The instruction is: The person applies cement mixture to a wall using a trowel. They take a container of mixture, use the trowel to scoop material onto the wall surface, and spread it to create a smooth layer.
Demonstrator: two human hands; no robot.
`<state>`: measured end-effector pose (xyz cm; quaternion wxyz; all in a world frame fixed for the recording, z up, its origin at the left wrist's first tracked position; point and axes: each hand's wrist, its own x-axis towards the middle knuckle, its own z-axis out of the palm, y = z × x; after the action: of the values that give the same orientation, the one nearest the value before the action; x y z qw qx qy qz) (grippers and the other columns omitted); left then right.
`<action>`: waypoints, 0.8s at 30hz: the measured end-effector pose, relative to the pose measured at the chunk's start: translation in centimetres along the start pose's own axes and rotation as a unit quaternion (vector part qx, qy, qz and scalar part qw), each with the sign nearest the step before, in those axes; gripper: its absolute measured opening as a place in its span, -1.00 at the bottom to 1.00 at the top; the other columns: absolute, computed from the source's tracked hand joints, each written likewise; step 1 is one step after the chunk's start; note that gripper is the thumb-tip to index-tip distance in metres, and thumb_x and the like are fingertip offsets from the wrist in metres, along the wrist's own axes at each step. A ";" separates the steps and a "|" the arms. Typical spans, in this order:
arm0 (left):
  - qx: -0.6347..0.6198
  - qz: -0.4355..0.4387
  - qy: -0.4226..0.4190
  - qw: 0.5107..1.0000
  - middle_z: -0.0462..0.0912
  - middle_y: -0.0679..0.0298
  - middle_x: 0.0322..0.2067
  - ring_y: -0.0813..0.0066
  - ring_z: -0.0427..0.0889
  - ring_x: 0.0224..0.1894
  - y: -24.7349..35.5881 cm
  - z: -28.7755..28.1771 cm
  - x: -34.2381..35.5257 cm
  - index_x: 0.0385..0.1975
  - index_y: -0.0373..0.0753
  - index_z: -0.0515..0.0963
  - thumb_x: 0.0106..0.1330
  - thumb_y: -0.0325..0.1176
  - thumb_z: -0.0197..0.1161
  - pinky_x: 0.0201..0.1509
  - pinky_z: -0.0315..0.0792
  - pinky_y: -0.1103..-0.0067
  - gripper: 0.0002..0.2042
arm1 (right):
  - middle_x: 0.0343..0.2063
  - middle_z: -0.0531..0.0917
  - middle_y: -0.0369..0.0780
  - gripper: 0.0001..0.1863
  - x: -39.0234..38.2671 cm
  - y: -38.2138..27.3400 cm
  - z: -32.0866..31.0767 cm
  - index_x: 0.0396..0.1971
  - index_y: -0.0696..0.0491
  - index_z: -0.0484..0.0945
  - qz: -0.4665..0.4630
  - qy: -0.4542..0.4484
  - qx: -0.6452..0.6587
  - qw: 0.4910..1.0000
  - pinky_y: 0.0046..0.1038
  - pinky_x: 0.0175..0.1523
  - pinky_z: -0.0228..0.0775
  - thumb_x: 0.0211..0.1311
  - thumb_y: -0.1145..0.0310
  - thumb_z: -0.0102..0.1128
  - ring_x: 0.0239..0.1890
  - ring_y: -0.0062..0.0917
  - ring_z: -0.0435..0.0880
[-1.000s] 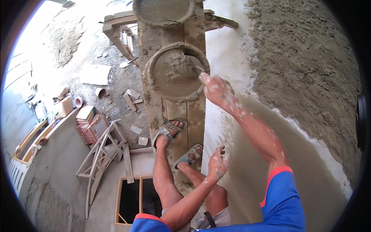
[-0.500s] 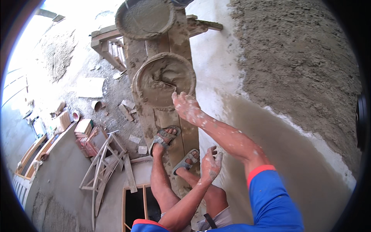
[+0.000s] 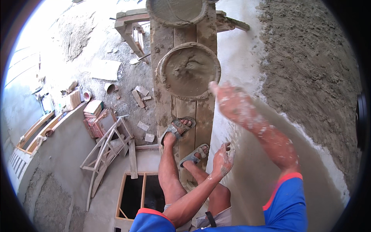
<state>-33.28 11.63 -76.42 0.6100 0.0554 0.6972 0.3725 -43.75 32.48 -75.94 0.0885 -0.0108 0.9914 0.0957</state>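
My right hand [image 3: 235,102], speckled with mortar, is raised at the right edge of the nearer mortar basin [image 3: 164,83], in front of the wall. Its fingers are closed, smeared by motion. A trowel, whose thin bent shank showed earlier, is hidden behind the hand now. Wet grey mortar [image 3: 189,71] fills the basin, its surface stirred up in the middle. My left hand [image 3: 223,159] hangs over my right knee near the wall, fingers loosely bent and apart, holding nothing; mortar sticks to it too.
My sandalled feet stand on a plank scaffold [image 3: 185,110]. A second mortar basin [image 3: 176,23] sits farther along it. To the right rises the wall, rough mortar [image 3: 309,50] above a smoother damp band [image 3: 262,162]. Far below left are stacked tiles [image 3: 99,121] and a wooden trestle [image 3: 106,154].
My right hand has lifted out from over the basin and swung right toward the wall. The shank no longer shows. My left hand has stayed near my knee; the view has shifted.
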 end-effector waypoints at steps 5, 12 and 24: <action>0.016 0.012 -0.014 1.000 0.63 -0.08 -0.12 0.06 0.66 -0.18 -0.2 0.7 -0.3 0.13 -0.31 0.37 0.28 -0.21 0.19 -0.07 0.50 0.34 -0.54 | -0.21 0.63 0.05 -0.67 3.0 5.9 4.8 -0.07 0.14 0.52 0.265 -0.299 0.289 0.870 -0.13 -0.07 0.49 0.17 0.40 0.01 -0.22 -0.03 0.65; -0.019 -0.006 -0.037 0.999 0.60 -0.10 -0.14 0.00 0.58 -0.04 1.8 0.3 -0.5 0.08 -0.32 0.37 0.27 -0.29 0.16 0.05 0.43 0.29 -0.59 | -0.18 0.61 0.14 -0.69 5.3 1.9 9.4 -0.12 0.16 0.55 0.410 -0.296 0.533 0.679 -0.18 0.05 0.44 0.24 0.33 -0.03 -0.04 -0.05 0.59; 0.004 0.008 -0.035 0.999 0.61 -0.10 -0.14 0.00 0.61 -0.11 0.8 0.8 -0.4 0.09 -0.32 0.37 0.27 -0.26 0.16 0.00 0.46 0.29 -0.57 | -0.17 0.59 -0.02 -0.49 3.5 -3.3 5.8 0.22 0.07 0.31 0.166 -0.331 0.182 0.911 -0.33 -0.18 0.58 0.23 0.41 0.03 -0.23 -0.22 0.68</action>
<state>-32.75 12.32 -75.60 0.6309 0.0762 0.6763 0.3725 -46.04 30.37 -82.72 0.3947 0.2027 0.8931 -0.0745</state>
